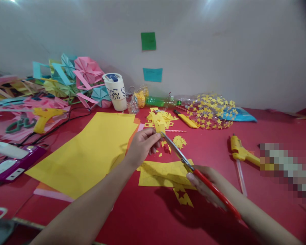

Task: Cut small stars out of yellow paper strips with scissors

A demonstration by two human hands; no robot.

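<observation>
A narrow yellow paper strip (160,125) is pinched in my left hand (146,141), near the middle of the view. My right hand (206,183) grips red-handled scissors (180,153), whose blade tips meet the strip beside my left fingertips. Below the blades lie yellow paper pieces (165,172), and a scrap with a star-shaped hole (183,195) lies nearer to me. Beyond the strip sits a heap of yellow cut-outs and scraps (167,117). Small yellow stars (180,141) are piled just right of the blades.
Large yellow sheets (91,153) cover the left centre of the red table (132,217). Glue guns (42,119) (241,153) lie on both sides. Behind stand a white cup (116,92), a green bottle (158,101) and a star-covered clear bottle (214,110). Folded paper shapes (88,71) fill the back left.
</observation>
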